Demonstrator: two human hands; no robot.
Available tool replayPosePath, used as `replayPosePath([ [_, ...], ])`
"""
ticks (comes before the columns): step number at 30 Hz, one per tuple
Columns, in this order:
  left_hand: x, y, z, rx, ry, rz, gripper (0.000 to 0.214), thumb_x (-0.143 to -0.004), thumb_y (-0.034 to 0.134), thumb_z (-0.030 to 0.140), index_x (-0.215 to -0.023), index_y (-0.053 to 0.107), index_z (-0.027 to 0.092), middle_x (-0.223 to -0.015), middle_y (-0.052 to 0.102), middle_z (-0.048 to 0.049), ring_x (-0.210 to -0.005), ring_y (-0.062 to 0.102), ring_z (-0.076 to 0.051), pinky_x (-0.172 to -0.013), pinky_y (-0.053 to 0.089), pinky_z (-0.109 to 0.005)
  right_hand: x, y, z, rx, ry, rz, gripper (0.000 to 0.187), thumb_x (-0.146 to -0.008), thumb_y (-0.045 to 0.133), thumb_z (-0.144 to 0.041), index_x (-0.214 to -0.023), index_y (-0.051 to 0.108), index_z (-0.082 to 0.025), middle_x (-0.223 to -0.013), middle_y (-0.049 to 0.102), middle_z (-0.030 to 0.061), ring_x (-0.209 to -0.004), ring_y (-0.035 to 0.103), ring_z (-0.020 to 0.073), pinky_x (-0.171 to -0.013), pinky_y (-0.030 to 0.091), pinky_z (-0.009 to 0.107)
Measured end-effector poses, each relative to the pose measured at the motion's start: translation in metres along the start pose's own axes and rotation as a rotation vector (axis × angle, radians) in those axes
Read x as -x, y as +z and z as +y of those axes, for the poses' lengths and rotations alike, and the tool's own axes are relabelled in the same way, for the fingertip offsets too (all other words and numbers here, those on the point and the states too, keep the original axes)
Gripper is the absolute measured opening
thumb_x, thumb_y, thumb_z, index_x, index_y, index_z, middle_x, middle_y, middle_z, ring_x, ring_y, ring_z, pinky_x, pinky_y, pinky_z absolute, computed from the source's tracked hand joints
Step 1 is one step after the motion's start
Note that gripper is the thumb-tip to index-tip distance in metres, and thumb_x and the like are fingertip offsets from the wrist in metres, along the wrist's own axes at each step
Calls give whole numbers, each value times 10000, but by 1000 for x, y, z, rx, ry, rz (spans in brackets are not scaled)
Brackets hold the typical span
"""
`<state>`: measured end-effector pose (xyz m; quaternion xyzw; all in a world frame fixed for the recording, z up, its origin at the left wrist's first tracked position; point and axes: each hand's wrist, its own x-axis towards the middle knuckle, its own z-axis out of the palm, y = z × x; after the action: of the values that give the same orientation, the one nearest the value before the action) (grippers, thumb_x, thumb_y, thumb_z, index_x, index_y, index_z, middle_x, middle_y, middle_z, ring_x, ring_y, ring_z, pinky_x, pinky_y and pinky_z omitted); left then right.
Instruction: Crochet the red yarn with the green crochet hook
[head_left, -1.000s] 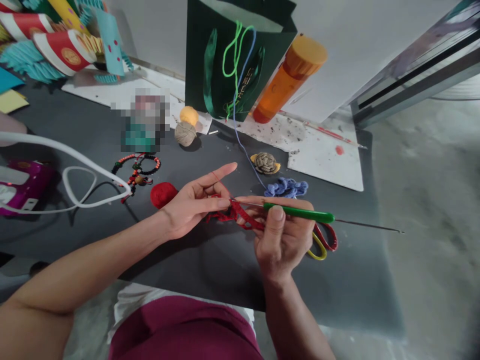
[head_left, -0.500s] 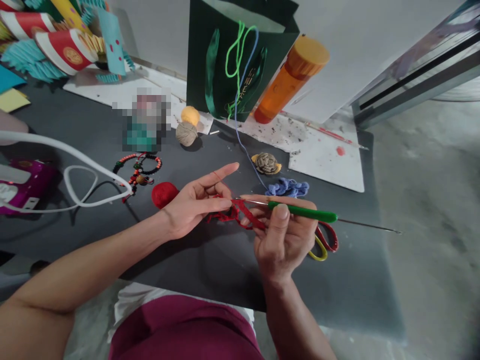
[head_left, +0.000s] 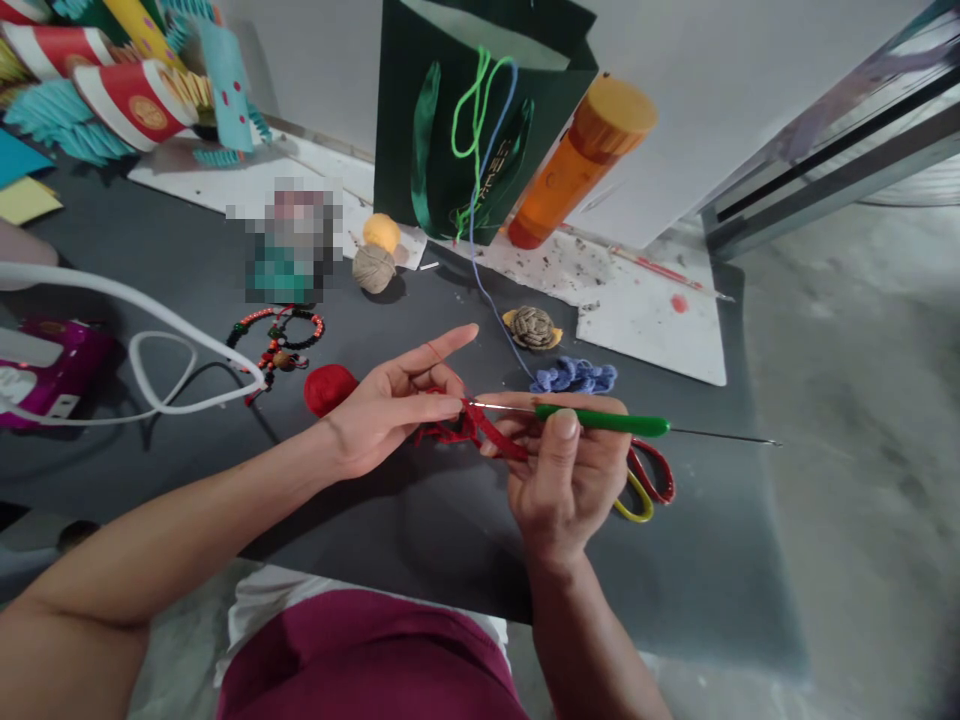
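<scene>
My right hand (head_left: 566, 480) is closed round the green handle of a crochet hook (head_left: 637, 422), whose thin metal tip points left into red crochet work (head_left: 480, 428). Between thumb and fingers, my left hand (head_left: 397, 410) pinches that red piece close to the hook tip, its index finger stretched out with red yarn over it. Part of the red work hangs below and runs to my right fingers. A ball of red yarn (head_left: 330, 388) lies just left of my left hand. Scissors (head_left: 645, 480) with red and yellow handles are partly hidden behind my right hand.
Beyond my hands lie blue crochet work (head_left: 574, 376), a grey crocheted rose (head_left: 532, 328), and yellow (head_left: 381, 233) and beige (head_left: 373, 268) yarn balls. A dark green bag (head_left: 420, 120) and an orange bottle (head_left: 577, 160) stand behind. At left are beaded bracelets (head_left: 277, 340) and a white cable (head_left: 150, 290).
The hook has tilted, its free right end swinging up and slightly left. My right hand has shifted a little; my left hand stays in place, still pinching the red work.
</scene>
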<state>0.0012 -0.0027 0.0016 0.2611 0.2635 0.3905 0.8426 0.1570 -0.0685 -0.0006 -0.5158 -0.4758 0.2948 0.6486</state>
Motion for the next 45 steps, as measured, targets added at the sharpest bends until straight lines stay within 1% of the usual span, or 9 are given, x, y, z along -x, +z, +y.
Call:
replayPosePath([
  [11, 0, -1, -1, 9, -8, -6, 538, -724, 874, 128, -1227, 781, 295, -756, 689, 44, -713, 585, -77, -726, 460, -221, 0, 1, -3, 22, -23, -5, 76, -1031, 566, -287, -1028, 638, -309, -873, 806, 25, -518, 715, 176, -370, 549, 279],
  [16, 0, 0, 0, 6, 1, 3, 531, -714, 887, 131, -1211, 790, 290, -745, 694, 43, -707, 597, -72, -728, 478, -210, 0, 1, -3, 95, -62, 4, 91, -1022, 578, -276, -1045, 662, -301, -897, 795, 42, -548, 725, 172, -377, 558, 277],
  [19, 1, -1, -1, -59, 39, 23, 569, -717, 894, 151, -1256, 770, 282, -724, 691, 43, -681, 590, -74, -701, 481, -211, -1, 0, -3, 133, -162, -29, 123, -1021, 571, -233, -1071, 667, -293, -935, 802, 42, -536, 702, 148, -435, 596, 289],
  [25, 3, 0, -3, -305, 204, 71, 679, -741, 892, 179, -1385, 691, 260, -730, 709, 29, -697, 607, -97, -687, 489, -218, -6, -1, -1, 239, -375, -73, 168, -997, 581, -150, -1091, 666, -261, -968, 815, 30, -539, 676, 122, -461, 557, 271],
  [31, 5, 2, -4, -405, 347, 76, 731, -761, 863, 149, -1445, 640, 281, -750, 728, 26, -711, 619, -111, -726, 498, -237, -7, 0, 6, 366, -542, -135, 192, -964, 621, -89, -1090, 696, -214, -920, 813, 54, -800, 792, 187, -627, 624, 292],
  [34, 5, 3, -5, -318, 293, 34, 792, -776, 859, 159, -1503, 574, 289, -761, 730, 36, -684, 613, -100, -703, 495, -227, -7, 2, 8, 413, -621, -131, 219, -938, 666, -74, -1115, 711, -195, -936, 822, 66, -832, 796, 185, -704, 640, 298],
  [38, 5, 4, -6, -66, 104, -43, 827, -754, 876, 141, -1505, 563, 289, -750, 715, 60, -685, 615, -77, -692, 483, -199, -6, 4, 7, 431, -693, -94, 287, -899, 717, -53, -1132, 742, -218, -998, 835, 63, -848, 791, 182, -728, 643, 318],
  [42, 6, 3, -5, 107, -75, -84, 839, -738, 884, 116, -1498, 567, 281, -749, 713, 71, -685, 612, -60, -716, 469, -193, -3, 4, 5, 281, -533, -86, 306, -899, 721, -69, -1125, 766, -270, -1017, 838, 36, -864, 792, 189, -727, 647, 347],
  [45, 6, 1, -6, 151, -132, -82, 878, -727, 889, 100, -1515, 546, 283, -765, 711, 76, -701, 619, -58, -751, 467, -204, -1, 5, 4, 158, -395, -88, 271, -928, 688, -106, -1114, 767, -287, -983, 841, 24, -861, 799, 202, -731, 649, 371],
])
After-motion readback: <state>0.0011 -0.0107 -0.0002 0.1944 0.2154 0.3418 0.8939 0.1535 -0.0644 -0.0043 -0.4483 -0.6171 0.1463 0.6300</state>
